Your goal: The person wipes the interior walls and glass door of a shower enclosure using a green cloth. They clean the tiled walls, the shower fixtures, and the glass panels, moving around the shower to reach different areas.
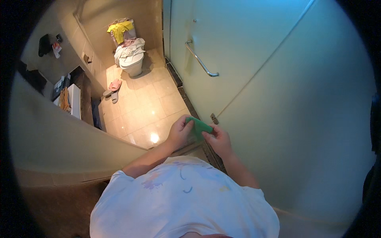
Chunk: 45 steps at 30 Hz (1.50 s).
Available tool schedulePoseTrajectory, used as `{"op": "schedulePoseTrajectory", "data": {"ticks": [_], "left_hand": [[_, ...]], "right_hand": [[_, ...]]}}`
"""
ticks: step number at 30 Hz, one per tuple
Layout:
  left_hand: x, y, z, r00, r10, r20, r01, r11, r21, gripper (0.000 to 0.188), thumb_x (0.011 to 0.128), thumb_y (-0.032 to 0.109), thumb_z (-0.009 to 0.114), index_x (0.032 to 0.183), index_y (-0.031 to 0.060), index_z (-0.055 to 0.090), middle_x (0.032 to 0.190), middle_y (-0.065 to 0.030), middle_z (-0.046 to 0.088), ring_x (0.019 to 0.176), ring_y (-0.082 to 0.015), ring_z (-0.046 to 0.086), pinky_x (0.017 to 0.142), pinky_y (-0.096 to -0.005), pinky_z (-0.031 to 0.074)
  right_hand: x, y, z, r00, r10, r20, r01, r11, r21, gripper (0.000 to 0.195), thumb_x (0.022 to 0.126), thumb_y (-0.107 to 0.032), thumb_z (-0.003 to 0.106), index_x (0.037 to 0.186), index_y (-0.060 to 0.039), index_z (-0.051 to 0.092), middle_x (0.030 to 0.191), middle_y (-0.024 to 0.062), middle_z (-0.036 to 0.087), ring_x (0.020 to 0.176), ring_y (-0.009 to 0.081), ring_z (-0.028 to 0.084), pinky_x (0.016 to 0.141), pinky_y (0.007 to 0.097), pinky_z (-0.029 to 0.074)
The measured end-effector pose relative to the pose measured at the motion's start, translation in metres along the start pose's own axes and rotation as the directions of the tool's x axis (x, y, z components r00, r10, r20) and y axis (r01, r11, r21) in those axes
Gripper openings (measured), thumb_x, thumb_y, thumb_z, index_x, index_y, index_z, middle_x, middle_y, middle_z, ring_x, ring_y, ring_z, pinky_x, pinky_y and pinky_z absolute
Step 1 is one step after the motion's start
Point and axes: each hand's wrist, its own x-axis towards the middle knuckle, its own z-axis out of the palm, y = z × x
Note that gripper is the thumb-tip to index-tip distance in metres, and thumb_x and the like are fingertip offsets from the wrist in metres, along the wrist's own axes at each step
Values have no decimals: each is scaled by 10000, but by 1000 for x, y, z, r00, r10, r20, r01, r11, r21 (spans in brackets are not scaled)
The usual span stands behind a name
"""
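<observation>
A thin green sheet, perhaps a plastic bag or film (200,126), is stretched between my two hands in front of my white shirt. Its upper left corner is pinched by my left hand (180,131), thumb on top. My right hand (218,139) pinches the right end between thumb and fingers. The lower part of the sheet hangs down and looks see-through. Both hands are over the bathroom doorway, with a dark stone threshold (214,157) below them.
Frosted glass panels with a metal handle (202,61) and hinge (214,118) stand at the right. Beyond the tiled floor (143,104) is a toilet (132,66) heaped with clothes, including a yellow garment (119,29). Slippers (115,86) lie near the white basin (75,99) at left.
</observation>
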Motion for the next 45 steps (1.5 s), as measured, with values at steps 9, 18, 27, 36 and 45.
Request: {"op": "schedulePoseTrajectory", "data": {"ticks": [9,18,27,36,45], "left_hand": [[89,-16,-6,995,82,-63,-71,983,169,214,935,181,676,1077,41,601,930,-26,624,880,-112,568,792,-266,472],[257,-56,-92,990,4,-142,-10,999,-43,164,1024,230,552,1010,69,577,832,3,565,771,-85,519,675,-263,452],[397,-56,-243,969,-107,-222,120,992,43,260,1033,290,526,921,62,583,767,19,533,709,-83,486,658,-250,430],[458,-27,-338,939,-146,-312,185,978,100,162,921,193,697,882,68,602,729,25,551,673,-67,502,609,-235,432],[550,-51,-364,975,-96,-199,164,919,360,195,915,206,700,1004,43,641,807,-45,621,732,-125,568,679,-273,475]], "right_hand": [[84,18,-8,989,-42,-144,51,996,66,155,902,-56,704,1046,-17,659,927,4,656,814,72,611,739,243,511],[266,-3,12,968,-251,-33,207,860,-466,229,851,-150,754,1021,-12,685,879,110,660,691,183,650,621,304,529],[473,4,79,975,-120,187,195,866,-461,237,836,-185,766,976,-14,680,866,110,667,756,223,665,689,322,534],[610,34,111,957,48,286,44,951,-307,347,865,-179,742,1159,-13,661,990,94,698,865,135,652,763,285,527],[741,100,65,999,37,-8,-28,585,-811,677,880,-278,670,1405,73,427,1480,266,395,1345,397,420,1109,430,365]]}}
